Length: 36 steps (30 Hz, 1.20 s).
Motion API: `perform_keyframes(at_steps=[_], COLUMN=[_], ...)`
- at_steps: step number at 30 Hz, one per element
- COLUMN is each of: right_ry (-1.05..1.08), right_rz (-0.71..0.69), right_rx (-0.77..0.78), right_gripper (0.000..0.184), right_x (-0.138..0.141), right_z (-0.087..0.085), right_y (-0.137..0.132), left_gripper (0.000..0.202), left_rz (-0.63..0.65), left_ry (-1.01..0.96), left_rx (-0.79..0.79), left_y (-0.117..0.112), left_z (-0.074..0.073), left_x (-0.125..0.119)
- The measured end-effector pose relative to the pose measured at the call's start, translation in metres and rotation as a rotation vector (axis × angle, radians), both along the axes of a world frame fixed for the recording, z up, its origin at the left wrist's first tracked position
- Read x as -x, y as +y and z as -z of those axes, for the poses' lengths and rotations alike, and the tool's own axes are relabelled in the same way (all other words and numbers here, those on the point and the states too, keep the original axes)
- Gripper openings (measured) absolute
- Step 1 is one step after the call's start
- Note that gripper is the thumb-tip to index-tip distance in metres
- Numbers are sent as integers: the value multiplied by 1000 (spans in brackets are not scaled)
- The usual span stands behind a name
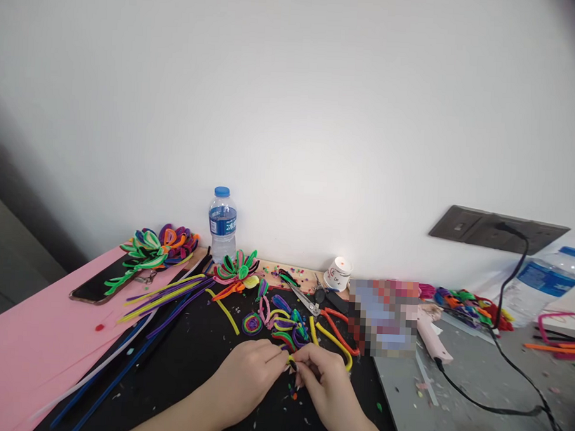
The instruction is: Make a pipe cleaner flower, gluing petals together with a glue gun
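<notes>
The left hand and right hand meet above the black counter, fingertips pinching a small yellow pipe-cleaner piece between them; fingers partly hide it. Multicoloured pipe-cleaner loops lie just beyond. Scissors rest to the loops' right; a water bottle stands upright near the wall.

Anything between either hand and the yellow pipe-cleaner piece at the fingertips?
Nothing visible. The left hand and right hand both have fingertips at the small yellow pipe-cleaner piece, partly hiding it. The looped pipe cleaners and orange-handled scissors lie beyond the hands, toward the wall, not in between.
</notes>
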State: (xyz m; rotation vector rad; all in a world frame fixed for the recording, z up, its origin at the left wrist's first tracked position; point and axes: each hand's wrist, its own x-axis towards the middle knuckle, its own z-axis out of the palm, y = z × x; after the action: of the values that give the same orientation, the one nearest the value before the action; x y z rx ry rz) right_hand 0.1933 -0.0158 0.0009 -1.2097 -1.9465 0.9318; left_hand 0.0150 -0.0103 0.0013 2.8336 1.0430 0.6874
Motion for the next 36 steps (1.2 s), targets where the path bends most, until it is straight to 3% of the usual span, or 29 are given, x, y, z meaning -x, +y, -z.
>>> perform_keyframes(at_steps=[11, 22, 36], right_ry=[-18, 382, 506], right_rz=[-16, 113, 110], right_rx=[-12, 353, 439], right_gripper=[19, 11, 28], right_x=[-1, 4, 9], right_z=[1, 12, 7], right_y=[0, 12, 9], left_gripper=[19, 22, 18], left_rz=[-13, -136, -169], left_ry=[130, -104, -153], left_rx=[-64, 28, 9], left_y=[1, -1, -1], left_z=[3, -3, -3], left_x=[-4, -7, -5])
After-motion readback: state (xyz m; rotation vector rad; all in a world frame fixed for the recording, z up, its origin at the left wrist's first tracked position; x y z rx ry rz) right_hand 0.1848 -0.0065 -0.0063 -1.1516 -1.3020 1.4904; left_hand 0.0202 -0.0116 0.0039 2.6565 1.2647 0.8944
